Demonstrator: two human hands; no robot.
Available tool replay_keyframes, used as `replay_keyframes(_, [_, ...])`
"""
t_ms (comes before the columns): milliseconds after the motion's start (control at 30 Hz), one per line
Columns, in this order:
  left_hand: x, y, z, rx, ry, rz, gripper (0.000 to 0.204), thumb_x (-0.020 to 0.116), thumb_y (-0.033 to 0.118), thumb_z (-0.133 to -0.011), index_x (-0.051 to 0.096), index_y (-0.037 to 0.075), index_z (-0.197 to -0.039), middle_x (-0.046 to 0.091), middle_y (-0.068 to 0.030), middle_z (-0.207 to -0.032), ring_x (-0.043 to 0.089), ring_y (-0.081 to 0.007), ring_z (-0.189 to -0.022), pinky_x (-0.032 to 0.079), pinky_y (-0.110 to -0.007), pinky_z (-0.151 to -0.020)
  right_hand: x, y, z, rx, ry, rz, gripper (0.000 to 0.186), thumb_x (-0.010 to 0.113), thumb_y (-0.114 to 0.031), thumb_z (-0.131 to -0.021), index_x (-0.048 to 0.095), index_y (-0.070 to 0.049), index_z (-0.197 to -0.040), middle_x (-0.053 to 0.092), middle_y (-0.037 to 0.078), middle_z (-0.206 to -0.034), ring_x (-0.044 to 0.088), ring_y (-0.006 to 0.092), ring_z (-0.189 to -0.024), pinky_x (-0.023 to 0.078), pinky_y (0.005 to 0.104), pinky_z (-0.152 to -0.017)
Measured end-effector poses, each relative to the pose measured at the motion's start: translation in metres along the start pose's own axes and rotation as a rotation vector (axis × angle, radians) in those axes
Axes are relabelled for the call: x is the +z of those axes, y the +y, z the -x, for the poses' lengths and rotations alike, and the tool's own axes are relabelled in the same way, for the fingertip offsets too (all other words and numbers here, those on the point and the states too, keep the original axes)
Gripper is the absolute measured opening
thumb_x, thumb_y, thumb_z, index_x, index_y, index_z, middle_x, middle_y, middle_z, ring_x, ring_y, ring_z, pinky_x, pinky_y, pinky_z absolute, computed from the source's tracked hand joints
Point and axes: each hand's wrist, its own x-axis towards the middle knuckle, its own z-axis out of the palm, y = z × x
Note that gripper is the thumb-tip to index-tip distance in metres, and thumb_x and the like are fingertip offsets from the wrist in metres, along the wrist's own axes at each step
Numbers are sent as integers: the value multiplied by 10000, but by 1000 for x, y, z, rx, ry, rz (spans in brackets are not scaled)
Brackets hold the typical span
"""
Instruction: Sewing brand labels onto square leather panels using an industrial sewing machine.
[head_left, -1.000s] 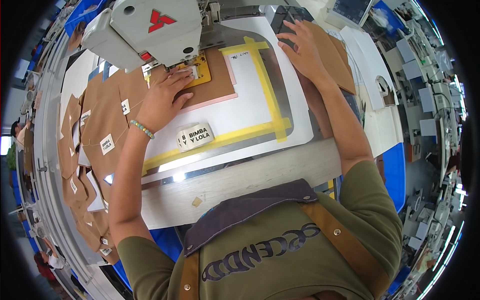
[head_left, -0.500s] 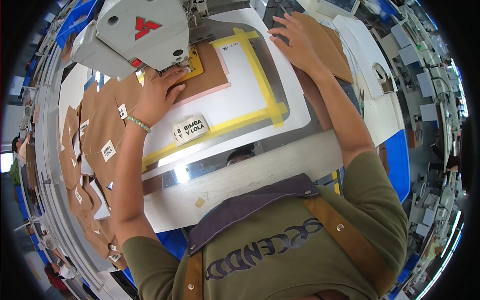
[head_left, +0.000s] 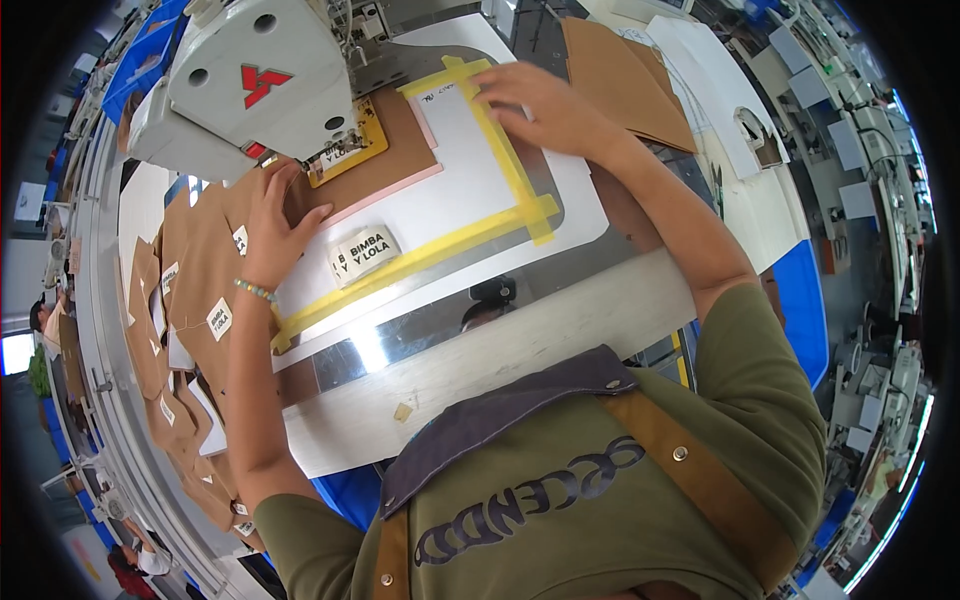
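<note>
A brown flat panel (head_left: 405, 148) lies under the head of a white sewing machine (head_left: 255, 70), against a pink L-shaped edge strip on a white sheet. On the panel sits a yellow frame (head_left: 372, 138) with a white label inside it, close to the needle area. My left hand (head_left: 275, 225) rests at the panel's left edge, thumb apart from the fingers, gripping nothing that I can see. Slightly blurred, my right hand (head_left: 545, 108) hovers or rests by the yellow tape (head_left: 505, 165), its fingers stretched out. A small stack of white labels (head_left: 365, 252) lies nearer me.
Many brown pieces with white labels (head_left: 218, 318) and loose threads are heaped on the left. Stacked brown panels (head_left: 630, 85) lie at the far right, with thread snips (head_left: 717, 188) beside them. Blue bins (head_left: 797, 310) stand below the table.
My left hand has drawn back from the needle area to the panel's left edge, uncovering the label in the yellow frame. My right hand has come left and nearer, to the taped sheet.
</note>
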Motion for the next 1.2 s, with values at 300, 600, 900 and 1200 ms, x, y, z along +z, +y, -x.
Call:
replay_keyframes(300, [-25,-3,17,-49,-103,97,576,851,138,-873,675,19,-1408,594,-118,-1474,556,-290,-1395,470,-401,-1163,27,-65,-48,-167,-338,272,253,668,-278,-1042,760,-55,-1122,719,50,-1165,702,254,-1112,590,401,-942])
replay_keyframes(600, [-7,23,11,38,-37,-92,400,800,94,-912,744,32,-1303,680,-110,-1306,652,-303,-1224,509,-404,-1079,14,-76,-31,-133,-301,393,286,711,-374,-1005,764,-94,-1031,711,43,-1063,713,244,-1015,590,393,-863])
replay_keyframes(900, [14,45,10,356,40,-302,96,700,26,-938,715,34,-1032,653,-121,-1003,685,-338,-922,563,-460,-793,-3,-75,-2,-75,-342,465,249,736,-349,-981,774,-110,-1040,726,45,-1052,722,246,-1014,594,408,-866])
replay_keyframes(1200, [-75,-104,126,-93,101,-680,212,598,72,-1044,711,28,-1218,682,-224,-1288,655,-457,-1187,543,-511,-1003,-83,-16,64,267,-89,436,239,711,-300,-989,792,-117,-1120,767,45,-1133,724,279,-1049,582,407,-897])
